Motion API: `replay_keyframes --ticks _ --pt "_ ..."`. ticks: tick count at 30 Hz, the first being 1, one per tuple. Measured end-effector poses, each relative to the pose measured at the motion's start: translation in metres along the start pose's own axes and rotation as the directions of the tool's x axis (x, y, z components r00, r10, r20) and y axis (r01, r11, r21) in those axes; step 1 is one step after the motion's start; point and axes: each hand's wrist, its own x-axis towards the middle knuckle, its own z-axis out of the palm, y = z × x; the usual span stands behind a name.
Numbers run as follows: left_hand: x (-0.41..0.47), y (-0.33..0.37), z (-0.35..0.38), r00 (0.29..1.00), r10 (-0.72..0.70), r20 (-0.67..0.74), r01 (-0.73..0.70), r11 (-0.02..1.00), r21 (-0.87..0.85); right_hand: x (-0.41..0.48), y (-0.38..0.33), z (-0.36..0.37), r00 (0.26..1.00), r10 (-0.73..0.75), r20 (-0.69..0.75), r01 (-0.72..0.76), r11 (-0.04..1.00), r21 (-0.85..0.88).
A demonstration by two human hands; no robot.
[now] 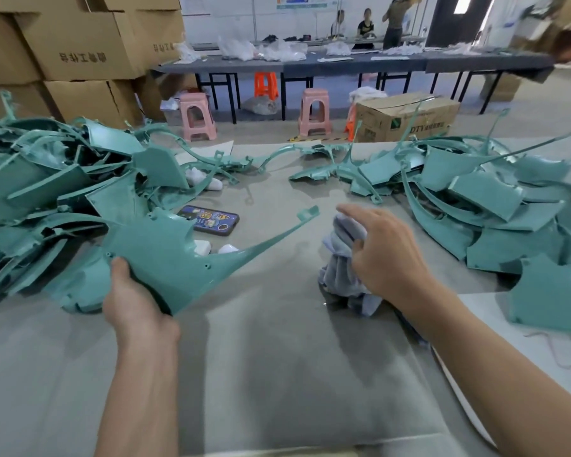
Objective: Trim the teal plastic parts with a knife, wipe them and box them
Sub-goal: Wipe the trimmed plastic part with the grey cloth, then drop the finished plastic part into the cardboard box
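Two hands show in the head view, both mine. My left hand (136, 301) grips one teal part (172, 255) at its near lower corner: the thumb lies on the top face and the other fingers are hidden under it. The part is a wide, flat panel. From my grip it rises away from me and to the right, and it ends in a long thin arm with a small tab at the tip. The panel is tilted and its far side is lifted above the grey table (277, 374).

My right hand (386, 255) is well apart from the left one, on the other side of the thin arm. It holds a crumpled pale blue cloth (340, 258). The thumb and lower fingers are curled into the folds and the index finger is stretched forward. The bottom of the cloth touches the table.

Beyond my left grip lies a dark phone (211, 219), face up, with some small white pieces (202, 247) just beside it. To the left of that hand there is a big heap of teal parts (47, 179), and a second heap (475, 199) is to the right of my right hand. Far behind the table, on the floor, stand a pink stool (197, 115) and a cardboard box (406, 117).
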Motion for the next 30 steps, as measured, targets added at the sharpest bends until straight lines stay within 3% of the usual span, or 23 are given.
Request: replay_keyframes --ticks 2,4,6,8,10,13,15,17,23,26,30 --pt "-0.002 0.0 0.004 0.999 0.034 -0.009 -0.033 0.998 0.052 -0.005 -0.02 -0.012 0.993 -0.118 -0.017 0.119 0.989 0.091" --pt "-0.009 -0.008 0.014 0.999 0.035 -0.003 -0.034 0.995 0.097 -0.013 -0.033 -0.021 0.963 -0.267 0.047 0.268 0.963 -0.018" --pt "-0.023 -0.021 0.032 0.999 0.005 0.045 -0.012 0.987 0.16 -0.021 -0.034 -0.025 0.942 -0.323 0.092 0.333 0.934 -0.13" --pt "-0.039 -0.039 0.049 0.99 -0.094 0.1 0.069 0.971 0.228 -0.034 -0.024 -0.032 0.955 -0.24 0.175 0.262 0.958 -0.116" --pt "-0.057 -0.057 0.062 0.956 -0.236 0.176 0.183 0.944 0.273 -0.048 -0.005 -0.044 0.965 -0.066 0.252 0.084 0.995 -0.059" --pt "-0.086 -0.083 0.075 0.787 -0.448 0.424 0.304 0.88 0.365 -0.08 0.046 -0.074 0.963 0.18 0.202 -0.222 0.953 0.207" --pt "-0.113 -0.098 0.085 0.625 -0.528 0.576 0.319 0.845 0.429 -0.113 0.075 -0.102 0.936 0.28 0.213 -0.343 0.861 0.376" --pt "-0.147 -0.115 0.097 0.504 -0.578 0.642 0.326 0.816 0.478 -0.151 0.098 -0.131 0.911 0.362 0.199 -0.412 0.77 0.487" --pt "-0.282 -0.175 0.115 0.248 -0.581 0.775 0.029 0.805 0.593 -0.289 0.162 -0.208 0.813 0.581 0.021 -0.487 0.66 0.572" --pt "-0.351 -0.201 0.106 0.114 -0.611 0.784 -0.093 0.779 0.62 -0.375 0.181 -0.232 0.703 0.708 -0.071 -0.526 0.584 0.618" --pt "-0.434 -0.233 0.075 -0.147 -0.728 0.67 -0.144 0.686 0.713 -0.473 0.186 -0.242 0.541 0.832 -0.12 -0.576 0.471 0.668"
